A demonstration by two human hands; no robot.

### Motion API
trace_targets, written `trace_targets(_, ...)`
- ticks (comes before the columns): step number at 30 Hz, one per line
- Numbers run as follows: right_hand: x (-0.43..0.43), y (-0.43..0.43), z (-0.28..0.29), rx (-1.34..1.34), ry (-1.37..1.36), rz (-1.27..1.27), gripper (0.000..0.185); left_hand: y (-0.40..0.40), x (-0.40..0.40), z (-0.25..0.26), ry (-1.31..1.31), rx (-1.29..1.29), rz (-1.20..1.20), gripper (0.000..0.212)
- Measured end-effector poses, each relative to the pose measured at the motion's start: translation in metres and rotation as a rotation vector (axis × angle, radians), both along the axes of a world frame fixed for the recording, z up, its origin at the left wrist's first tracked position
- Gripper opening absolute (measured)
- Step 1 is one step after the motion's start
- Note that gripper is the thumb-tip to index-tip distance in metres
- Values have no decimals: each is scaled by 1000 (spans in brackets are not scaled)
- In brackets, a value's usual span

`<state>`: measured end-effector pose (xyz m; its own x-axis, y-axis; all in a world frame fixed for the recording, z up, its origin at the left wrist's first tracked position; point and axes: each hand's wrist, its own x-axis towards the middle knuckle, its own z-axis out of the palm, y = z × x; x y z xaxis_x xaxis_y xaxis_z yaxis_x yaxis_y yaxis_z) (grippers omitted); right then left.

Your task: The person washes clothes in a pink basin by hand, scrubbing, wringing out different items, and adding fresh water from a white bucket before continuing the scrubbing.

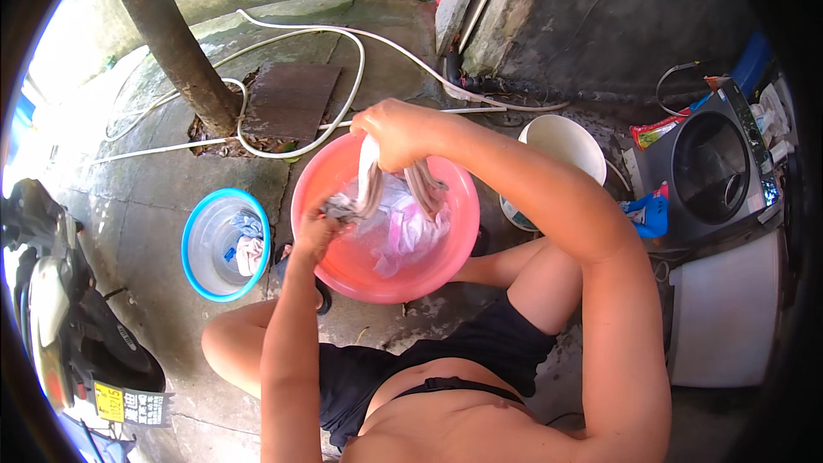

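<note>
A round pink plastic basin (379, 292) stands on the concrete before me, between my legs. In it lies wet white cloth with pink parts (411, 231). My right hand (398, 135) grips a twisted grey-and-white striped cloth (421, 186) above the basin's far side, and the cloth hangs down on both sides of the fist. Lower, at the basin's left rim, my left hand (318, 231) holds a bunched grey end of what looks like the same cloth. The fingers of both hands are partly hidden.
Left stands a blue-rimmed tub (193, 263) holding a few cloths. A white bucket (569, 141) is at the right, near a blue detergent pouch (652, 212) and a washing machine (710, 167). A pale hose (357, 83) loops past a tree trunk (173, 45). A scooter (77, 328) stands far left.
</note>
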<state>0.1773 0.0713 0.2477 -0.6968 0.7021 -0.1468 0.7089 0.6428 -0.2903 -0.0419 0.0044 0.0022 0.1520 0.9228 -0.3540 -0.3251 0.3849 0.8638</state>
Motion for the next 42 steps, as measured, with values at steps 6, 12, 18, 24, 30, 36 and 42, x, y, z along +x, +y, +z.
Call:
trace_targets(6,-20,-1,49,183,-219,141,30,9,74,-7,390,517,-332,66)
trace_targets(12,-48,6,71,245,-234,112,14,10,102,19,381,491,-218,54)
trace_targets(18,-39,34,32,288,-183,-120,15,-36,115,-22,-323,64,-67,41)
trace_targets(24,-15,-9,-94,133,-53,-285,15,-57,134,-30,-1079,-309,21,69)
trace_targets(30,5,-109,-157,-114,300,49,17,-48,104,-34,-885,-265,127,40)
trace_targets(36,69,-94,-225,-795,1361,-1062,34,-55,109,5,-1431,-497,38,41)
trace_targets(42,23,-96,-294,-1700,2171,-316,67,-81,141,52,-1580,-385,-126,59)
